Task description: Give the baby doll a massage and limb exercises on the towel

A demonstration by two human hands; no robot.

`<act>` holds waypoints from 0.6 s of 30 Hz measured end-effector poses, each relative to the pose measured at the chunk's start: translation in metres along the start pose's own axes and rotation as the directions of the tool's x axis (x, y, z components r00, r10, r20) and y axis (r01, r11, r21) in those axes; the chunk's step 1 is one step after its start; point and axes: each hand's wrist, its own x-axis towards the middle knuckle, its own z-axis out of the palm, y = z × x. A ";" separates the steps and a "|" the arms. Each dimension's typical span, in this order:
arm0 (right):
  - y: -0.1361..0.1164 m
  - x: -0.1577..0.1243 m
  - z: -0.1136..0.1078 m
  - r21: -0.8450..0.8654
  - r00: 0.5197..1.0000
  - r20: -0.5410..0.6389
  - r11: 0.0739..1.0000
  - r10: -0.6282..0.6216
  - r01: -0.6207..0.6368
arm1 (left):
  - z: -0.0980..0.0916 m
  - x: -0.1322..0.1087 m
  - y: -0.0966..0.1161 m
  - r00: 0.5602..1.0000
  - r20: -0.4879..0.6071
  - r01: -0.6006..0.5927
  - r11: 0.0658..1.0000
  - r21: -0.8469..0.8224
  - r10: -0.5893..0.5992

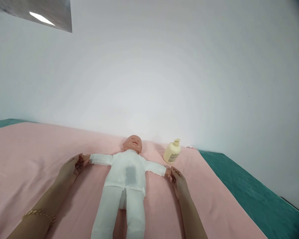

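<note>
A baby doll (126, 176) in white clothes lies on its back on a pink blanket (25, 159), arms stretched out to both sides, head toward the wall. My left hand (72, 167) grips the doll's hand on the left side, fingers closed around it. On the other side, my right hand (178, 181) holds the doll's other hand the same way. A gold bracelet sits on my left wrist. A grey patch shows on the doll's belly.
A cream pump bottle (172, 152) stands on the blanket just right of the doll's head, near the white wall. A green sheet (251, 192) shows beyond the blanket's right edge and at the far left corner.
</note>
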 end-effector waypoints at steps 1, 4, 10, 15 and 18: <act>0.003 0.000 -0.020 0.016 1.000 -0.010 1.000 -0.006 0.006 | 0.001 0.000 0.000 1.000 -0.015 0.009 1.000 -0.003 -0.009; 0.012 0.002 -0.077 0.058 0.999 -0.044 0.998 -0.011 0.013 | 0.004 -0.001 0.002 0.999 -0.042 0.013 1.000 0.023 -0.012; 0.028 0.001 -0.160 0.116 0.989 -0.140 0.993 0.043 -0.027 | 0.003 -0.011 0.001 0.992 -0.029 -0.113 0.964 0.240 0.124; 0.035 -0.012 -0.210 0.157 0.981 -0.150 0.982 0.123 -0.100 | -0.010 -0.038 0.007 0.915 -0.016 -0.343 0.796 0.499 0.404; 0.036 -0.017 -0.220 0.174 0.981 -0.137 0.978 0.139 -0.114 | -0.012 -0.065 0.013 0.796 0.050 -0.538 0.668 0.514 0.603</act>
